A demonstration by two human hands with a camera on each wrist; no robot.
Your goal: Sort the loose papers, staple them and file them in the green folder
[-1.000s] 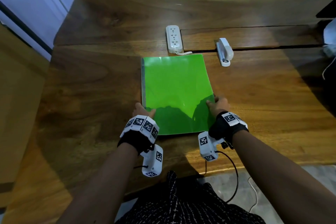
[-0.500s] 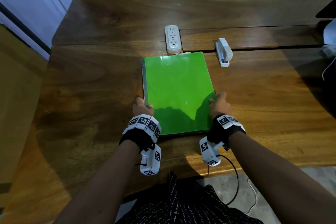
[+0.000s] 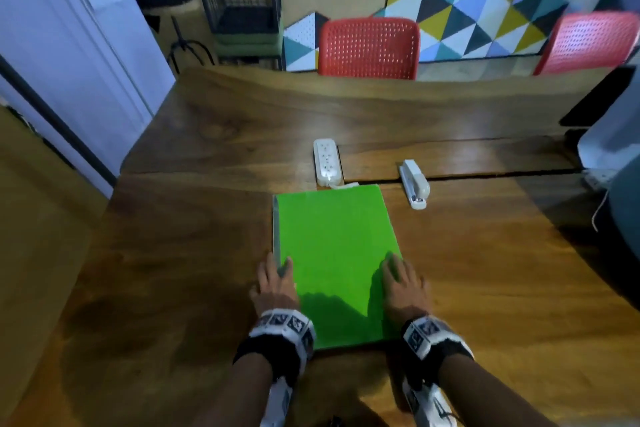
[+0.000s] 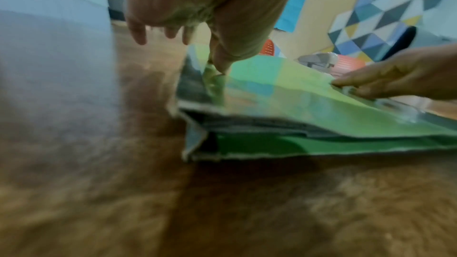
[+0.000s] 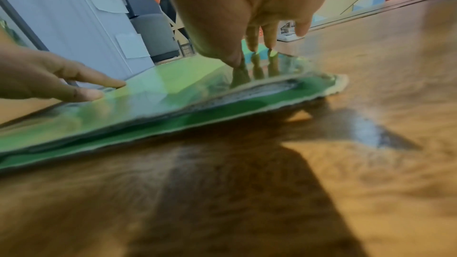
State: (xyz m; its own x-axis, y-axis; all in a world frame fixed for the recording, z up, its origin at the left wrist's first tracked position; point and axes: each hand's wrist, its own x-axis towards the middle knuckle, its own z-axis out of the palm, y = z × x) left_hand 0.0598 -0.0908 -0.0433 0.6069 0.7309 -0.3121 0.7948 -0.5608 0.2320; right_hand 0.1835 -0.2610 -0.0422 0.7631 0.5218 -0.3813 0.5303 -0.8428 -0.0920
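Observation:
The green folder lies closed and flat on the wooden table, its spine to the left. My left hand sits at the near left edge, its thumb pressing the cover while the straight fingers lie beside the spine. At the near right edge my right hand rests flat, with its thumb and fingertips on the glossy cover. Paper edges show between the covers at the near side. A white stapler lies just beyond the folder's far right corner.
A white power strip lies just past the folder's far edge, its cable touching that edge. Red chairs stand behind the table. A dark object and a cable crowd the table's right side. A seam runs across the tabletop.
The folder has slid slightly away from me toward the power strip. Both hands have moved forward along its sides and flattened onto it. The head view has tilted up.

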